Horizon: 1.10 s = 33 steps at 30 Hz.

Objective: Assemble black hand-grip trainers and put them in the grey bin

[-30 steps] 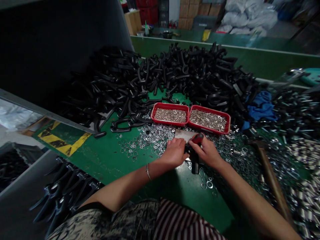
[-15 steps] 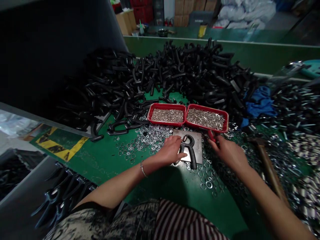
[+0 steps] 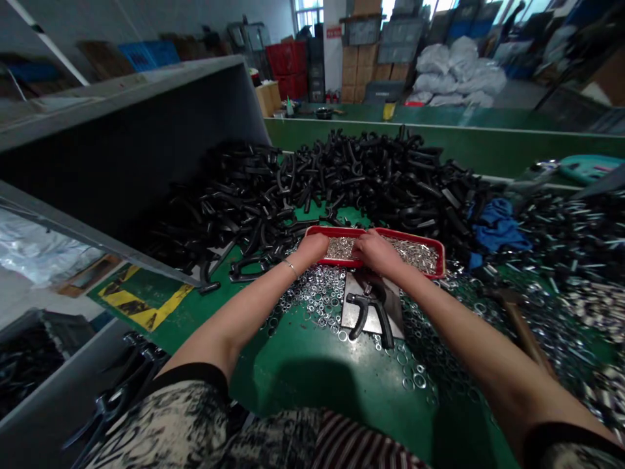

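My left hand [image 3: 311, 248] and my right hand [image 3: 377, 251] both reach into the left one of two joined red trays [image 3: 336, 229], which holds small silver parts. The fingers of both hands curl down into the parts, and what they pinch is hidden. Just in front of the trays a black hand-grip piece [image 3: 374, 306] lies on a small steel plate [image 3: 347, 314], touched by neither hand. Loose steel washers [image 3: 312, 293] lie scattered around the plate on the green table.
A big heap of black plastic handles [image 3: 342, 176] fills the table behind the trays. A blue cloth [image 3: 498, 225], a wooden hammer handle [image 3: 522, 329] and more metal parts lie at the right. A grey bin wall [image 3: 146, 143] rises at the left.
Both hands left the black grip piece on the plate and moved forward into the red tray. The red-handled tool my right hand held is out of sight. The camera tilted up.
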Available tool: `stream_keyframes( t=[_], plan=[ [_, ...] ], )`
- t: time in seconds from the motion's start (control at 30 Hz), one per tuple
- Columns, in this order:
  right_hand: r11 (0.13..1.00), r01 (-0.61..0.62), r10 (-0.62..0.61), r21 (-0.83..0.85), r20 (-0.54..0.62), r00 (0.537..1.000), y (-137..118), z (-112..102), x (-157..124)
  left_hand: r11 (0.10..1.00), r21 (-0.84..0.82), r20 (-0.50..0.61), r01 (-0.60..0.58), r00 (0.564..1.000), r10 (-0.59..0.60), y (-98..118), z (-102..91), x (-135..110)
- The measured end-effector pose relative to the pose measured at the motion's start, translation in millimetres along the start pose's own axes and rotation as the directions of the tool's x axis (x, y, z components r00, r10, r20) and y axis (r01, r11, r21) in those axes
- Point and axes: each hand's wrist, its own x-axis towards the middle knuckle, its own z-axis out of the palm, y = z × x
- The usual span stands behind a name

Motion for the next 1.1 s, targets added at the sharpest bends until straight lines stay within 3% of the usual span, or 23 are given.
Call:
stream_keyframes(
  t=[0.17, 0.53, 0.8, 0.97, 1.03, 1.1],
  plan=[
    [0.999, 0.004, -0.002, -0.043, 0.050, 0.999, -4.4, 21.7, 32.5, 1.000, -0.002, -0.043, -0.013, 0.999, 0.012, -4.4, 14.6, 2.2],
    [0.998, -0.037, 0.038, -0.052, 0.015, 0.999, -5.3, 33.0, 29.2, 0.996, -0.092, -0.129, 0.014, 0.991, -0.025, -8.0, 24.6, 3.5],
    [1.000, -0.001, 0.001, 0.014, 0.025, 1.000, -0.5, 36.3, 33.3, 0.987, -0.162, -0.193, 0.000, 0.981, -0.031, -11.3, 27.7, 1.8],
    [0.996, -0.036, 0.037, 0.078, -0.018, 0.999, -1.3, 39.2, 33.8, 0.921, -0.353, -0.411, -0.167, 0.912, 0.008, -11.5, 30.8, -7.3],
    [0.992, -0.048, 0.053, 0.116, -0.044, 0.998, -1.9, 41.1, 33.1, 0.872, -0.401, -0.503, -0.281, 0.863, 0.046, 2.0, 34.9, -26.0],
    [0.986, -0.044, 0.056, 0.163, -0.073, 0.996, -1.8, 43.0, 32.2, 0.818, -0.401, -0.517, -0.413, 0.839, 0.171, 23.4, 42.8, -53.1]
  ],
)
